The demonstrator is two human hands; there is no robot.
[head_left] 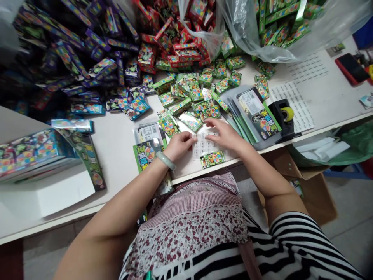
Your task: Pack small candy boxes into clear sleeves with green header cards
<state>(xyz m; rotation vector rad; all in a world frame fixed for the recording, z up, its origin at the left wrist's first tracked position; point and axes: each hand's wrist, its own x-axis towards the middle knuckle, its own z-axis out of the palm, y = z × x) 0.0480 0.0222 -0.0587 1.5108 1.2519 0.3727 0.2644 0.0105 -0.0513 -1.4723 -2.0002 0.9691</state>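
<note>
Left hand (179,144) pinched on our sticker sheet (204,147) edge | right hand (224,134) flat, fingers apart, pressing sheet | small box (212,158) just below both | we note pile of packs (192,93) beyond

White worktop (116,144), purple packets (72,54), red packets (175,42), green packets (192,93), white sticker sheet with grey round marks (205,146), pale green bangle (166,160), black tape dispenser with yellow roll (284,116), black-and-white striped sleeve (294,249)

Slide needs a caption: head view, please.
Left hand and right hand rest on a sticker sheet, amid piles of small colourful boxes.
</note>
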